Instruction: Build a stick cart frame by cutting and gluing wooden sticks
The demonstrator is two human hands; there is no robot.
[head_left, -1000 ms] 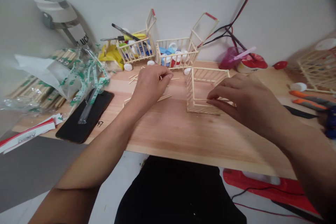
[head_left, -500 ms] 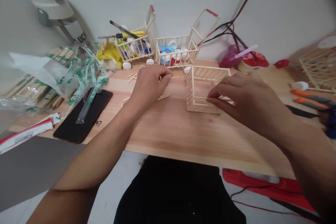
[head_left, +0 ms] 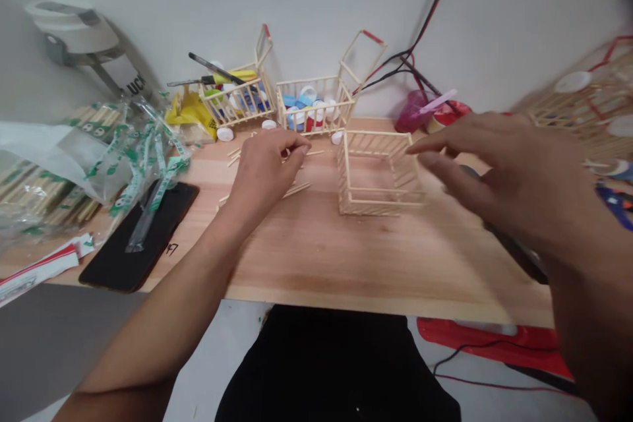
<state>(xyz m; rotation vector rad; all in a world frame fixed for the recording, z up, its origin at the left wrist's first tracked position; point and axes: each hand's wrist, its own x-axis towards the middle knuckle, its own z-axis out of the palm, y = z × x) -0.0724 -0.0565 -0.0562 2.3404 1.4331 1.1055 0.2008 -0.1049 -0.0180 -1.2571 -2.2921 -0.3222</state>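
My left hand [head_left: 267,165] is closed in a pinch above loose thin wooden sticks [head_left: 297,190]; whatever lies between its fingertips is too small to make out. To its right stands an open frame basket [head_left: 373,201] built of thin wooden sticks, with slatted sides. My right hand [head_left: 509,178] hovers just right of the basket, apart from it, thumb and forefinger spread with nothing visible between them. Partly hidden beneath that hand is a dark object [head_left: 519,257] on the table.
Two stick-built carts [head_left: 237,105] [head_left: 316,112] with bottle caps inside stand along the wall. At left lie a phone [head_left: 143,237], bagged sticks [head_left: 44,191] and a bottle [head_left: 93,46]. More stickwork [head_left: 564,105] and a blue-handled tool [head_left: 616,204] are at right. Cables [head_left: 420,39] run up the wall.
My right hand has drawn back rightward from the basket, and its fingers have spread. My left hand keeps its pinch over the sticks. The view has swung a little to the right.
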